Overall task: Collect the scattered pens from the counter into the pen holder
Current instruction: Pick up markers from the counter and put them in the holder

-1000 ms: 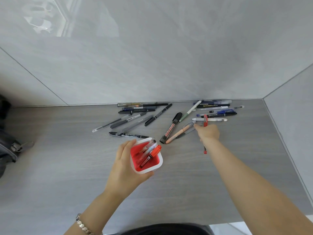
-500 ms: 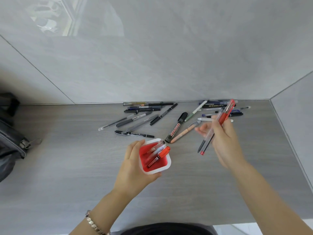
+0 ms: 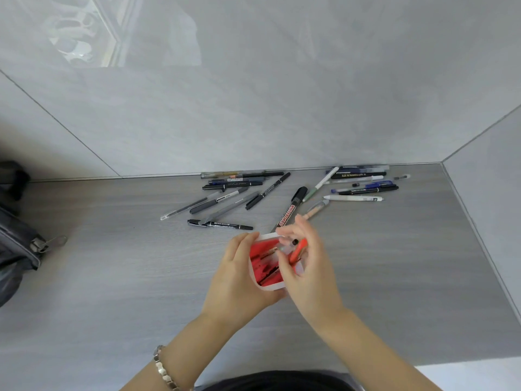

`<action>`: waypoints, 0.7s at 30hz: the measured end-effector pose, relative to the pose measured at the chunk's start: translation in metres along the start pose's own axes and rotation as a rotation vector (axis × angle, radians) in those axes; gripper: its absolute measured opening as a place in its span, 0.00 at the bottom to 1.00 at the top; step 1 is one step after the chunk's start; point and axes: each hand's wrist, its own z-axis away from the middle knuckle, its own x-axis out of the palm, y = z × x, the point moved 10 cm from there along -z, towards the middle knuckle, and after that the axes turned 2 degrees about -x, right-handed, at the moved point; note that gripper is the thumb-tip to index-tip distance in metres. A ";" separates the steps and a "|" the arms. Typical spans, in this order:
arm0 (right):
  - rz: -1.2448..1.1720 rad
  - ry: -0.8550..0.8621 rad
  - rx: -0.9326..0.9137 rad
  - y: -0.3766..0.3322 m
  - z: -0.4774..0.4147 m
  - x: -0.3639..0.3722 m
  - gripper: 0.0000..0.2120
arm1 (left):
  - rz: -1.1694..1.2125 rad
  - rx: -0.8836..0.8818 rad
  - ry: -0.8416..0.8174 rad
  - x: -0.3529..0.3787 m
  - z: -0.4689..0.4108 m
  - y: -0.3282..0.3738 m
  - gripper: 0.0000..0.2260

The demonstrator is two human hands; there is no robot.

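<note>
Seen from above, looking down at a grey wood-grain tabletop [image 3: 112, 292] set against pale grey wall tiles. Near centre, a small pen holder [image 3: 266, 286], white outside and red inside, standing on the tabletop and wrapped from the left by the left hand [image 3: 239, 277], grip closed around its wall. Directly over the holder's opening, the right hand [image 3: 307, 266], fingers pinched narrow on a clear pen with an orange-red cap [image 3: 297, 249], tip aimed down into the holder beside a few pens already inside. Behind, many scattered pens lying flat: a black whiteboard marker [image 3: 290, 211] just beyond the hands, a grey and black cluster [image 3: 225, 198] to the left rear, a blue, black and white cluster [image 3: 363, 184] to the right rear by the wall. At far left, part of a dark bag [image 3: 17, 244]. Step in hand, by the look of it: dropping one pen in. Next move likely calls for releasing the pinch, then reaching back for another pen, holder kept steady.
</note>
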 end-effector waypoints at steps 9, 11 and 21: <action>0.188 -0.114 -0.055 0.010 -0.031 -0.019 0.20 | -0.013 -0.060 0.026 -0.010 -0.006 -0.011 0.42; 0.194 0.017 0.228 0.052 -0.052 -0.037 0.17 | -0.004 -0.099 0.058 -0.020 -0.006 -0.017 0.42; 0.557 -0.095 0.847 0.165 -0.081 -0.011 0.46 | 0.000 -0.118 0.124 -0.045 0.000 -0.029 0.41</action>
